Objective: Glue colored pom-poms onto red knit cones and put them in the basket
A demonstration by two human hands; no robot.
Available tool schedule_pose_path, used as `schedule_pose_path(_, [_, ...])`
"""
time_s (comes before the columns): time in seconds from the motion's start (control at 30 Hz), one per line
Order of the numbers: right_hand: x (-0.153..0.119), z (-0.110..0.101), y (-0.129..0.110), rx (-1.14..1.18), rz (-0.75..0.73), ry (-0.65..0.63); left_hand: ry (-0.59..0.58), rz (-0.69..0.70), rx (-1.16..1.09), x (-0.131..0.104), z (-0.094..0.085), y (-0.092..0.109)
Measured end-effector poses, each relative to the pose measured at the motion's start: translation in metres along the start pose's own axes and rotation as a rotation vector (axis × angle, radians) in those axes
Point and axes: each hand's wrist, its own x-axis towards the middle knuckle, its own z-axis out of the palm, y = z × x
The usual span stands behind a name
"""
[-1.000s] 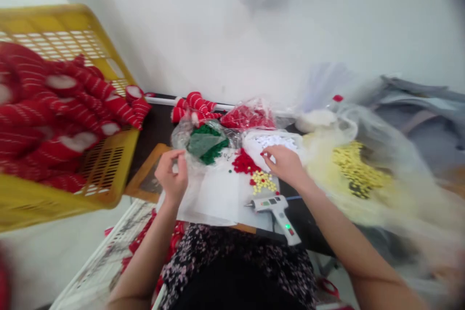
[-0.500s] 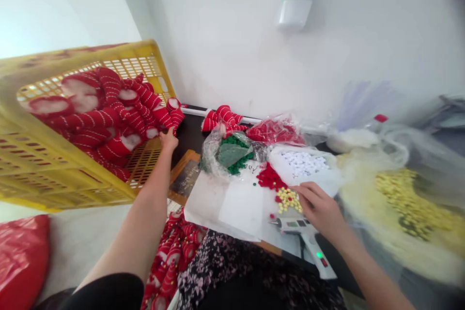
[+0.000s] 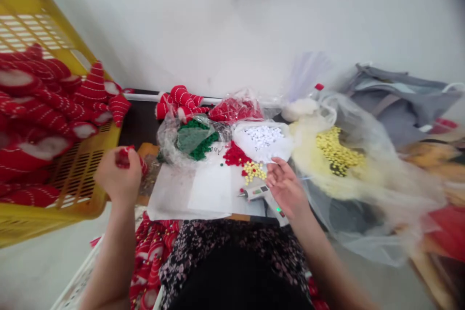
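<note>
My left hand (image 3: 118,179) is closed round a small red hat (image 3: 144,167) with white stitched lines, just right of the yellow crate; my fingers cover much of it. With its fingers loosely apart, my right hand (image 3: 286,189) hovers at the glue gun (image 3: 257,193), which lies on its side with a green light glowing on its handle. Nothing shows in that hand. Beside its fingertips is a small pile of yellow pompoms (image 3: 254,173), adjoining a pile of red pompoms (image 3: 234,154). White paper (image 3: 210,191) lies between my hands.
The yellow crate (image 3: 92,206) on the left holds many red striped hats. Bags of green pompoms (image 3: 198,138), white pompoms (image 3: 263,135) and yellow pompoms (image 3: 337,150) line the table. More hats (image 3: 183,99) lie by the wall, and others (image 3: 148,256) fill a container below.
My left hand has drawn a red hat away from the crate and brought it toward me. My right hand has lifted off the pompoms and opened. The view has swung right.
</note>
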Motion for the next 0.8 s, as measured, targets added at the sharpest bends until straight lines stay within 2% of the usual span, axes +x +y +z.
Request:
schedule_pose_path(0.07, [-0.002, 0.009, 0.004, 0.058, 0.011, -0.014, -0.028, 0.123, -0.008, -0.051, -0.012, 0.014])
schedule_pose_path(0.13, [-0.004, 0.015, 0.008, 0.081, 0.026, -0.039, -0.156, 0.328, -0.083, -0.092, -0.012, 0.025])
schedule_pose_path(0.2, [-0.006, 0.021, 0.012, 0.088, 0.043, -0.068, -0.361, 0.460, -0.208, -0.119, -0.006, 0.035])
schedule_pose_path(0.27, [-0.009, 0.028, 0.016, 0.089, 0.059, -0.083, -0.449, 0.511, -0.335, -0.135, -0.001, 0.045])
schedule_pose_path(0.43, [-0.016, 0.042, 0.023, 0.060, 0.069, -0.102, -0.365, 0.644, -0.592, -0.154, -0.002, 0.090])
schedule_pose_path(0.6, [-0.025, 0.052, 0.032, -0.016, 0.031, -0.143, -0.437, 0.656, -0.767, -0.168, -0.005, 0.138])
schedule_pose_path(0.7, [-0.031, 0.049, 0.040, -0.098, -0.014, -0.173, -0.380, 0.686, -0.746, -0.173, -0.003, 0.142])
schedule_pose_path(0.8, [-0.036, 0.032, 0.041, -0.299, -0.101, -0.156, -0.257, 0.703, -0.611, -0.167, 0.002, 0.121])
